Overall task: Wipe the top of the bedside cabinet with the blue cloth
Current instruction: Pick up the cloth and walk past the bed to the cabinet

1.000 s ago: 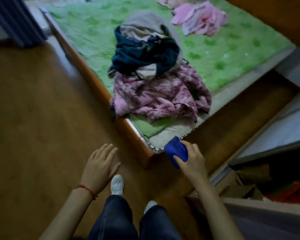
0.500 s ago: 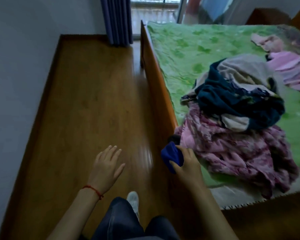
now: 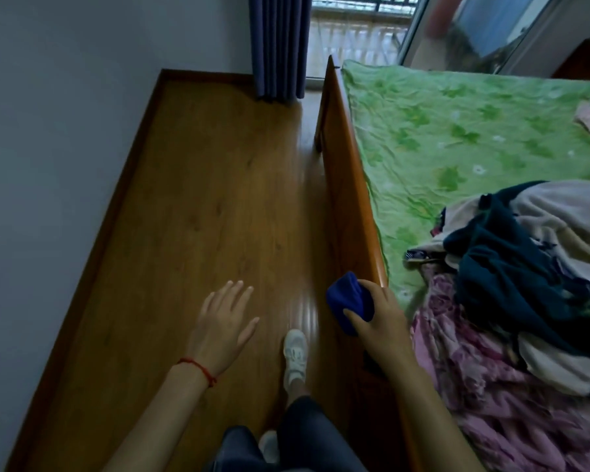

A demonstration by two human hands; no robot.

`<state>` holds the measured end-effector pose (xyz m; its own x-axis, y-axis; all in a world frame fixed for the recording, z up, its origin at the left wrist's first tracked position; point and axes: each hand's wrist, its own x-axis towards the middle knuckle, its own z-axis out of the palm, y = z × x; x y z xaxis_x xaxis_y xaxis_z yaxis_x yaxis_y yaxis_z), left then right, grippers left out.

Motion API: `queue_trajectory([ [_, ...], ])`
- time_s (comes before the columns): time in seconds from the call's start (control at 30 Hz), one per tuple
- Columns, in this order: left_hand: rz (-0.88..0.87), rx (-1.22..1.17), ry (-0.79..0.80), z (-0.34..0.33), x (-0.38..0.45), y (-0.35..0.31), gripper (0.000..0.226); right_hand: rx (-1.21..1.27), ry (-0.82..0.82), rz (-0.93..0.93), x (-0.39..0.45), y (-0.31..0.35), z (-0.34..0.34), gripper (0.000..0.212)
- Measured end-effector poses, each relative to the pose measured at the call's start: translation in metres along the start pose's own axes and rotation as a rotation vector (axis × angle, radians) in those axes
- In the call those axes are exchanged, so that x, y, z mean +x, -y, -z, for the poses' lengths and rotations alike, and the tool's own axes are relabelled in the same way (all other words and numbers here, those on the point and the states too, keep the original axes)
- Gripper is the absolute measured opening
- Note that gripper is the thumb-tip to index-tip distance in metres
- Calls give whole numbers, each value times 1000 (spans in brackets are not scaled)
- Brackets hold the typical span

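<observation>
Wiping hadn't started as far as I could tell. The right hand (image 3: pixel 378 321) gripped the bunched-up blue cloth (image 3: pixel 349 301) just beside the bed's wooden side rail (image 3: pixel 348 185), and the left hand (image 3: pixel 223 321) hung flat with fingers spread, holding nothing. No bedside cabinet anywhere in view. Wide strip of bare floor (image 3: pixel 198 212) ahead between wall and bed.

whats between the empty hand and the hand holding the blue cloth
In the head view, only bare wooden floor shows between the left hand and the right hand gripping the blue cloth; a white shoe sits just below the gap.
</observation>
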<state>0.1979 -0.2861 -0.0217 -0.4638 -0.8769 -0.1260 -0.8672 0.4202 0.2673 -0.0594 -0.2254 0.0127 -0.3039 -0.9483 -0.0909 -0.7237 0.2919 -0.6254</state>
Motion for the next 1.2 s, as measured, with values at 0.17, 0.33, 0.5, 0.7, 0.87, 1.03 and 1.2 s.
queue_trajectory([
  [0.17,40,6,-11,18,91,16,57,19,2,66,105,10,0,52],
  [0.33,99,18,-7,46,176,34,63,20,6,109,211,26,18,53],
  [0.5,121,23,-23,66,259,60,62,-23,0,102,311,34,22,53],
  [0.7,134,-1,-55,80,374,108,60,2,-9,81,425,54,5,52],
  [0.87,116,-5,-102,109,483,163,53,29,-24,28,531,89,-10,52],
  [1.03,118,13,-188,160,592,214,49,52,-48,33,631,126,-14,53],
  [1.2,117,22,-189,186,682,241,49,74,-70,18,714,142,-15,51],
])
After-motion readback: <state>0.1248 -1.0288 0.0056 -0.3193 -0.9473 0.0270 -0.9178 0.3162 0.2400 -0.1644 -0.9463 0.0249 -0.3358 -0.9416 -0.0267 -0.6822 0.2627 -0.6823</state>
